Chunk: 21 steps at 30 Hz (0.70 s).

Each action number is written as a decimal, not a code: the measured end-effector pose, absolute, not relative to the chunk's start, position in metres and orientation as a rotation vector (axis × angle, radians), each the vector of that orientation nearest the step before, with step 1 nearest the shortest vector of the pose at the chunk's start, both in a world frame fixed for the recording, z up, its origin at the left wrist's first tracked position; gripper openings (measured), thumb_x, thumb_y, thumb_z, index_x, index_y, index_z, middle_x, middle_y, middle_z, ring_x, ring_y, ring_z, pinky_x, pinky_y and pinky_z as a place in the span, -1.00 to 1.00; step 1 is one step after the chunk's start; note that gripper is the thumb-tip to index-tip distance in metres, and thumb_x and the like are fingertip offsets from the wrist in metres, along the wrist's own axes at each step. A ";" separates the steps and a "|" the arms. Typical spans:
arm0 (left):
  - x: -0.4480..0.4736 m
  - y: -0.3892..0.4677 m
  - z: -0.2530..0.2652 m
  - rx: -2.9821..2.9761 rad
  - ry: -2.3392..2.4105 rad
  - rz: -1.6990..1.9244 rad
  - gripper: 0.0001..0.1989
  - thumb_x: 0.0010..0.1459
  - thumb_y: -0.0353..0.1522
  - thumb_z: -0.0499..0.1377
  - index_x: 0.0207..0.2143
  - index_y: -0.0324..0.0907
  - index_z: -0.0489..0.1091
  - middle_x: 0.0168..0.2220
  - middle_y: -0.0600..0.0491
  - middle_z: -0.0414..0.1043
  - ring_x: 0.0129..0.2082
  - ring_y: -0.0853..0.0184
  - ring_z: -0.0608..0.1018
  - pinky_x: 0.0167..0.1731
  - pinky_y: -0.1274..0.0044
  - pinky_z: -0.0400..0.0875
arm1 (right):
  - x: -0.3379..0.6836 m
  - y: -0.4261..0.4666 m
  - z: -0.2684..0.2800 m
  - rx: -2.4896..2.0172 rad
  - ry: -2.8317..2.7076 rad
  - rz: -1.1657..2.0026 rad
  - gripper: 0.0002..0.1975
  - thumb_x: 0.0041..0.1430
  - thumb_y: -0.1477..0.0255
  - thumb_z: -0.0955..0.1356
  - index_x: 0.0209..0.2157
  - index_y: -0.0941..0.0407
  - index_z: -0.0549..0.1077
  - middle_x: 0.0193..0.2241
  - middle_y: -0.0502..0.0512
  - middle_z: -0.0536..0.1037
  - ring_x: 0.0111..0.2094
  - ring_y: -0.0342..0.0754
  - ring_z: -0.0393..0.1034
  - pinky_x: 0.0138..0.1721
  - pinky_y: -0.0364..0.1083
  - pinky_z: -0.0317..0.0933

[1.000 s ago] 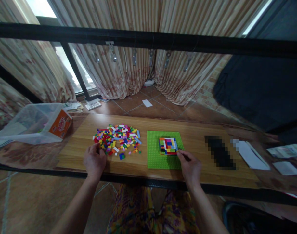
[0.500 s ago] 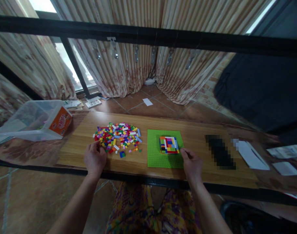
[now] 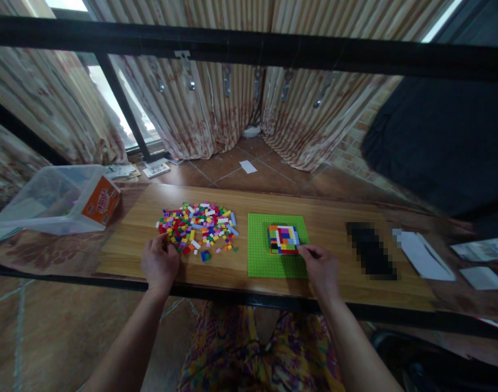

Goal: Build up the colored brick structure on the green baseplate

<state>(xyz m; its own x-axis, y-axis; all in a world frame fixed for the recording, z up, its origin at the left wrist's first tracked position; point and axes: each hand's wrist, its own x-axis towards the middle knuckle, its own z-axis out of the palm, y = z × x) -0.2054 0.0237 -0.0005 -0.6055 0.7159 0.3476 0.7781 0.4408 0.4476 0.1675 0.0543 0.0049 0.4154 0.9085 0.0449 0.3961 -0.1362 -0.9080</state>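
Note:
A low block of multicoloured toy bricks [image 3: 283, 239] stands on the green baseplate [image 3: 257, 265]. My right hand [image 3: 321, 267] reaches over the plate's right side, thumb and fingers pinched at the block's lower right corner. Whatever sits between those fingertips is too small or hidden to make out. On the left, my left hand [image 3: 161, 263] rests at the near left edge of a heap of loose toy bricks [image 3: 204, 223]. Its fingers are curled, and I cannot see what they hold. A blue and green brick piece [image 3: 206, 256] lies just in front of the heap.
All this is on a wooden board [image 3: 126, 234]. A clear plastic tub [image 3: 61, 190] with an orange label lies at the left. Toward the right are a pixelated dark object [image 3: 371, 250] and white paper [image 3: 426, 256]. A black bar [image 3: 249, 46] crosses above.
My right hand has shifted slightly left, onto the brick block's lower right corner. My left hand stays by the heap. The whole view has tilted slightly.

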 end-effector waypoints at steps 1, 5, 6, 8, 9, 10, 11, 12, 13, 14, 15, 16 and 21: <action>-0.206 0.024 -0.001 -1.341 -2.571 -0.884 -0.68 0.11 -0.41 0.08 -0.09 -0.23 0.45 -0.16 -0.10 0.46 -0.17 0.18 0.50 -0.16 0.39 0.40 | 0.167 0.055 0.005 -1.706 -1.140 0.688 -0.63 -0.10 0.12 0.41 -0.46 0.18 0.57 -0.50 0.16 0.59 -0.44 0.01 0.43 -0.36 -0.05 0.23; -0.207 0.024 0.000 -1.363 -2.563 -0.883 -0.68 0.11 -0.42 0.07 -0.08 -0.25 0.44 -0.18 -0.12 0.46 -0.17 0.16 0.49 -0.16 0.38 0.40 | 0.167 0.059 0.009 -1.716 -1.135 0.743 -0.65 -0.13 0.14 0.42 -0.48 0.17 0.57 -0.52 0.14 0.59 -0.45 0.00 0.42 -0.37 -0.05 0.22; -0.207 0.024 0.000 -1.370 -2.563 -0.890 -0.68 0.11 -0.43 0.07 -0.09 -0.24 0.44 -0.18 -0.12 0.46 -0.16 0.16 0.49 -0.17 0.38 0.40 | 0.168 0.060 0.011 -1.729 -1.136 0.762 -0.64 -0.16 0.14 0.42 -0.49 0.17 0.57 -0.52 0.14 0.58 -0.45 0.00 0.42 -0.37 -0.05 0.22; -0.207 0.024 0.000 -1.379 -2.562 -0.908 -0.69 0.11 -0.43 0.07 -0.09 -0.24 0.44 -0.18 -0.12 0.46 -0.16 0.16 0.49 -0.17 0.38 0.40 | 0.170 0.061 0.015 -1.730 -1.139 0.807 -0.62 -0.21 0.12 0.44 -0.49 0.17 0.58 -0.52 0.13 0.58 -0.45 0.00 0.42 -0.38 -0.06 0.21; -0.207 0.023 0.000 -1.381 -2.560 -0.917 -0.69 0.11 -0.42 0.07 -0.09 -0.24 0.44 -0.17 -0.12 0.46 -0.15 0.17 0.49 -0.17 0.38 0.40 | 0.171 0.060 0.017 -1.716 -1.127 0.830 -0.60 -0.23 0.11 0.45 -0.48 0.18 0.58 -0.53 0.13 0.58 -0.45 -0.01 0.41 -0.39 -0.07 0.21; -0.207 0.023 0.000 -1.379 -2.559 -0.924 -0.69 0.12 -0.42 0.07 -0.09 -0.23 0.44 -0.17 -0.12 0.46 -0.15 0.17 0.49 -0.18 0.38 0.40 | 0.172 0.059 0.018 -1.695 -1.093 0.846 -0.58 -0.25 0.09 0.46 -0.48 0.18 0.57 -0.54 0.12 0.57 -0.47 -0.03 0.39 -0.41 -0.08 0.20; -0.207 0.023 0.000 -1.374 -2.561 -0.930 -0.69 0.12 -0.42 0.07 -0.09 -0.23 0.43 -0.17 -0.11 0.46 -0.15 0.16 0.49 -0.18 0.38 0.40 | 0.174 0.058 0.018 -1.670 -1.040 0.855 -0.55 -0.26 0.06 0.46 -0.48 0.19 0.56 -0.55 0.11 0.55 -0.49 -0.06 0.37 -0.44 -0.10 0.19; -0.207 0.023 -0.001 -1.369 -2.563 -0.933 -0.69 0.12 -0.42 0.07 -0.08 -0.22 0.43 -0.17 -0.11 0.46 -0.15 0.16 0.49 -0.18 0.38 0.40 | 0.175 0.056 0.017 -1.643 -0.973 0.857 -0.53 -0.26 0.04 0.46 -0.47 0.19 0.56 -0.56 0.09 0.54 -0.51 -0.08 0.35 -0.47 -0.12 0.17; -0.207 0.023 -0.001 -1.365 -2.565 -0.934 -0.69 0.12 -0.42 0.07 -0.08 -0.22 0.43 -0.16 -0.11 0.46 -0.15 0.16 0.49 -0.18 0.38 0.40 | 0.177 0.053 0.016 -1.618 -0.901 0.850 -0.51 -0.26 0.03 0.46 -0.47 0.19 0.54 -0.56 0.08 0.53 -0.53 -0.11 0.32 -0.49 -0.14 0.16; -0.207 0.023 -0.001 -1.362 -2.567 -0.934 -0.69 0.11 -0.42 0.07 -0.08 -0.22 0.43 -0.16 -0.11 0.46 -0.15 0.15 0.49 -0.18 0.38 0.40 | 0.178 0.051 0.015 -1.597 -0.835 0.837 -0.50 -0.27 0.02 0.46 -0.47 0.20 0.53 -0.56 0.07 0.52 -0.55 -0.14 0.30 -0.51 -0.15 0.14; -0.207 0.023 -0.001 -1.363 -2.567 -0.935 -0.69 0.11 -0.43 0.07 -0.08 -0.23 0.43 -0.16 -0.12 0.46 -0.14 0.15 0.49 -0.18 0.38 0.40 | 0.178 0.048 0.015 -1.578 -0.791 0.826 -0.50 -0.27 0.02 0.46 -0.47 0.19 0.52 -0.56 0.06 0.51 -0.56 -0.16 0.28 -0.52 -0.16 0.14; -0.207 0.023 -0.001 -1.367 -2.565 -0.940 -0.69 0.11 -0.44 0.07 -0.09 -0.23 0.43 -0.15 -0.12 0.46 -0.14 0.15 0.49 -0.18 0.37 0.40 | 0.178 0.046 0.015 -1.563 -0.772 0.815 -0.51 -0.26 0.02 0.46 -0.47 0.19 0.51 -0.57 0.05 0.50 -0.56 -0.17 0.27 -0.53 -0.17 0.13; -0.206 0.022 -0.003 -1.369 -2.556 -0.970 -0.69 0.11 -0.45 0.07 -0.08 -0.21 0.42 -0.15 -0.11 0.47 -0.14 0.17 0.49 -0.17 0.39 0.39 | 0.159 0.034 0.025 -1.547 -0.916 0.733 -0.56 -0.14 0.07 0.43 -0.42 0.19 0.53 -0.52 0.09 0.54 -0.49 -0.10 0.35 -0.46 -0.13 0.19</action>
<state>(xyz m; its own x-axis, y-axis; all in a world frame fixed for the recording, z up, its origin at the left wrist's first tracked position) -0.2059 0.0219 -0.0026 -0.5964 0.7207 0.3534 0.7737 0.3989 0.4922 0.1594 0.0342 0.0246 0.5027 0.8640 0.0294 0.1598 -0.0595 -0.9854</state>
